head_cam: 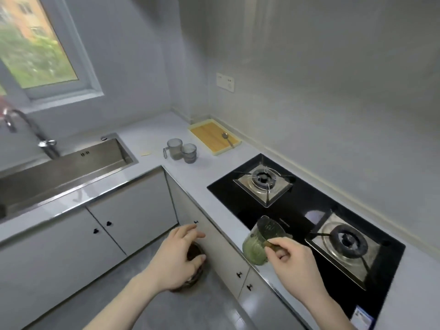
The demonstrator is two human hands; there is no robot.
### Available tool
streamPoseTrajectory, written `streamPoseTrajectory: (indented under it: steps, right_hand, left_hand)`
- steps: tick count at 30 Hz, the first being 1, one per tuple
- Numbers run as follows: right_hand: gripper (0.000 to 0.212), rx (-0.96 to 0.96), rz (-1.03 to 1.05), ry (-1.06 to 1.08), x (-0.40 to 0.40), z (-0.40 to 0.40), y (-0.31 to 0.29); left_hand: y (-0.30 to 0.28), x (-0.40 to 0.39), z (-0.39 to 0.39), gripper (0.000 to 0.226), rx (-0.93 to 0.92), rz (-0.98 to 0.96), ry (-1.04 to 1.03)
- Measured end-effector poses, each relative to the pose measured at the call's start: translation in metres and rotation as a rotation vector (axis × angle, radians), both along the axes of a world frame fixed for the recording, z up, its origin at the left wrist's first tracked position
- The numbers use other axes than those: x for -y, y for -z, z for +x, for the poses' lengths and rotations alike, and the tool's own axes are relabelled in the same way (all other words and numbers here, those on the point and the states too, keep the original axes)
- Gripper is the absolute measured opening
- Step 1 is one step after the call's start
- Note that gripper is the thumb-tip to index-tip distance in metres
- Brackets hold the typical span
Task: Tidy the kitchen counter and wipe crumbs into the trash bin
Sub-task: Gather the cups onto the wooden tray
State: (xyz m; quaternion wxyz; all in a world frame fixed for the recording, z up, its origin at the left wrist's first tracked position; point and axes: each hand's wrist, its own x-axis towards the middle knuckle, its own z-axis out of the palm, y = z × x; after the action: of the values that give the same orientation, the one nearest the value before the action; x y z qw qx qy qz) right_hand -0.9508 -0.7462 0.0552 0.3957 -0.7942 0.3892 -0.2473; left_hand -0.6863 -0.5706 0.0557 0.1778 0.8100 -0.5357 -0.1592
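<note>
My right hand (289,260) is shut on a green see-through cup (256,246), pinching its rim. The cup is tilted on its side over the counter's front edge (214,225), beside the black gas hob (307,198). My left hand (177,260) hovers with fingers spread and nothing in it above a dark round trash bin (193,252) on the floor. The hand hides most of the bin. I cannot make out crumbs on the counter.
Two grey cups (175,148) (189,152) stand near the counter corner. A yellow tray with a wooden board (209,134) holds a spoon (227,138) by the wall. The steel sink (59,172) and tap (31,129) are at left, with cabinet doors (133,210) below.
</note>
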Motion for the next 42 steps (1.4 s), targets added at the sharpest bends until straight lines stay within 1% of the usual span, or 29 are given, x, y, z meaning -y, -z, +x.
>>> streamPoseTrajectory:
  steps: [3, 6, 10, 12, 14, 17, 20, 23, 27, 30, 35, 42]
  right_hand:
    - [0.021, 0.002, -0.01, -0.057, -0.015, 0.054, -0.006]
    - [0.02, 0.012, -0.008, -0.114, -0.024, 0.102, -0.009]
    - [0.013, -0.035, 0.002, -0.184, -0.017, 0.158, -0.006]
    - [0.014, -0.041, 0.022, -0.218, -0.009, 0.19, -0.004]
    - [0.017, -0.036, 0.019, -0.251, 0.001, 0.224, 0.0]
    - [0.013, -0.033, 0.046, -0.272, 0.019, 0.275, 0.009]
    - [0.013, -0.039, 0.086, -0.272, 0.035, 0.314, 0.021]
    - [0.017, -0.072, 0.107, -0.298, 0.056, 0.347, 0.03]
    - [0.018, -0.146, 0.123, -0.28, 0.095, 0.385, 0.037]
    - [0.02, -0.186, 0.186, -0.224, 0.12, 0.402, 0.046]
    - [0.029, -0.216, 0.274, -0.072, 0.158, 0.434, 0.068]
    - [0.041, -0.315, 0.324, 0.109, 0.185, 0.493, 0.096]
  left_hand:
    - [0.0, -0.03, 0.04, 0.055, -0.004, 0.013, -0.061]
    - [-0.001, -0.052, 0.077, 0.054, -0.029, -0.013, -0.133]
    - [-0.003, -0.067, 0.115, 0.055, -0.034, -0.026, -0.208]
    - [-0.003, -0.071, 0.134, 0.056, -0.032, -0.026, -0.239]
    - [-0.003, -0.073, 0.155, 0.055, -0.028, -0.02, -0.265]
    - [-0.004, -0.066, 0.189, 0.053, -0.017, 0.005, -0.3]
    - [-0.006, -0.051, 0.22, 0.053, -0.017, 0.031, -0.31]
    - [-0.006, -0.03, 0.25, 0.053, -0.023, 0.026, -0.326]
    - [-0.001, 0.005, 0.29, 0.054, -0.031, 0.038, -0.322]
    - [0.004, 0.032, 0.315, 0.054, -0.063, 0.061, -0.284]
    - [0.01, 0.087, 0.367, 0.054, -0.062, 0.08, -0.171]
    - [0.022, 0.153, 0.458, 0.055, -0.074, 0.121, 0.01]
